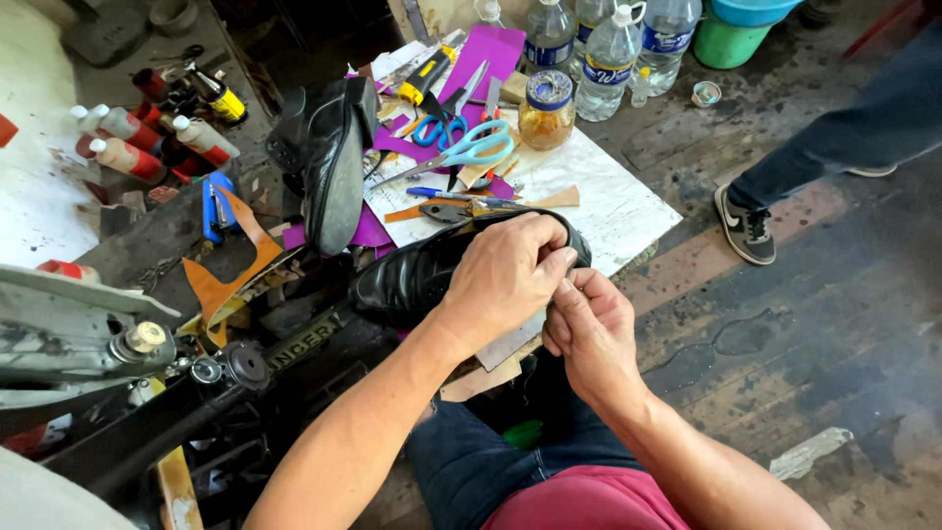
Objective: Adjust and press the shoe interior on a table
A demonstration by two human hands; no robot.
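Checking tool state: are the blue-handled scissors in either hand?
No, the blue-handled scissors lie on the table while left hand and right hand grip the black shoe.

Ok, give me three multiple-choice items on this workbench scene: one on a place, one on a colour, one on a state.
1. Where does the second black shoe stand?
A. on the floor by the bottles
B. up the bench beyond the held shoe, sole showing
C. on the person's lap

2. What colour are the handles of the big scissors?
A. light blue
B. red
C. black

3. What are the two hands doing?
A. both lie idle
B. one holds scissors
C. both grip the black shoe

Answers: 1 B, it stands on edge near the purple scraps. 2 A, the loops are light blue. 3 C, the left hand and right hand close on its heel end.
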